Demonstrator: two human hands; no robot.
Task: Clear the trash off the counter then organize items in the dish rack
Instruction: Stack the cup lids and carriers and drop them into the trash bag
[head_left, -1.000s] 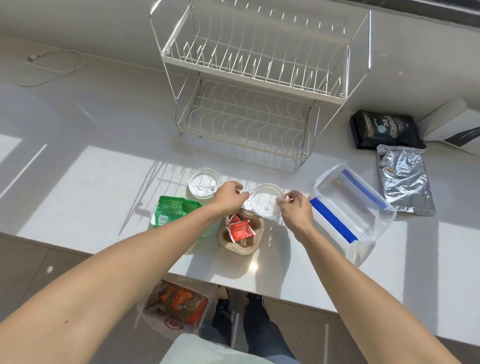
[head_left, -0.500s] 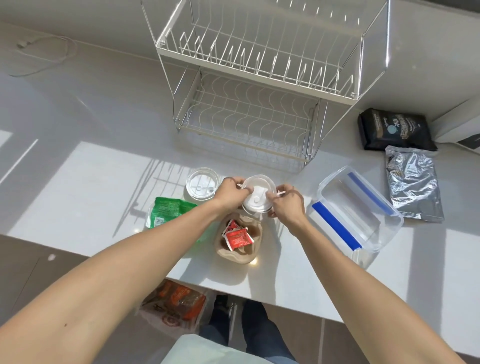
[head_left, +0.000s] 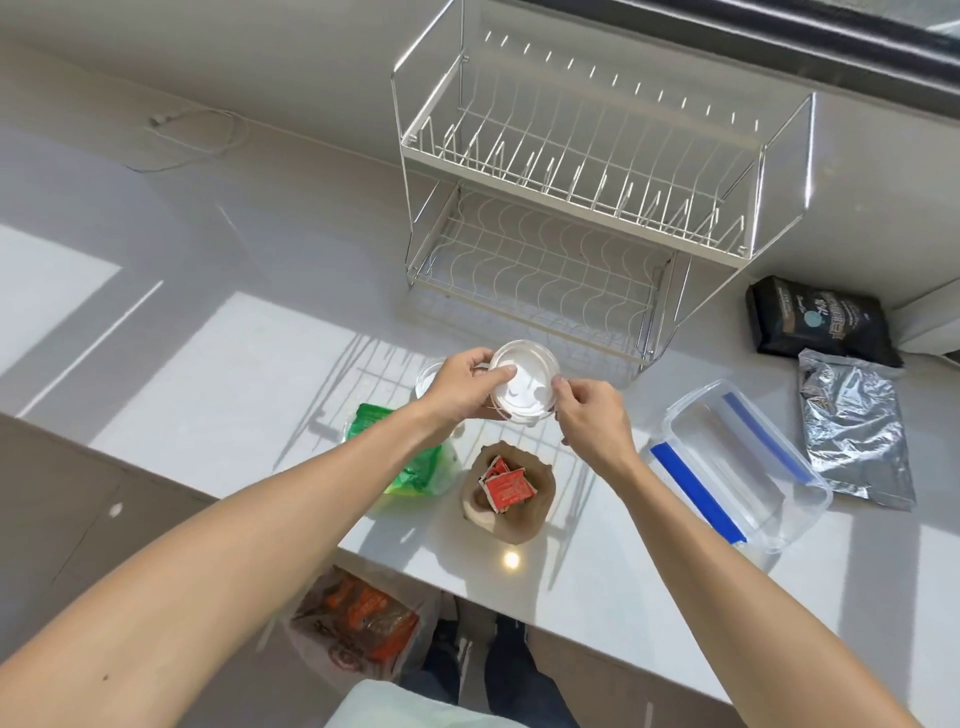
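Nearest, below the counter's front edge, a plastic bag with orange packets sits on the floor beside the person's dark trousers. On the white counter, close to that edge, a brown paper cup holder holds red sauce packets; a green wrapper lies just to its left, partly under the left forearm. To the right a clear container with blue strips lies near the edge, tilted, and beyond it a silver foil pouch and a black bag. The counter's left half is bare and sunlit, with a white cable far back by the wall.

Both forearms reach forward from the bottom corners and meet above the cup holder. The left hand grips a clear round lid at its left rim, thumb pressed across the top; the right hand pinches the right rim with fingertips. The lid is held off the counter, tilted toward the camera. A second clear lid lies on the counter, mostly hidden behind the left hand.

Farther back stands the white two-tier wire dish rack, both tiers holding nothing, with open counter between it and the hands
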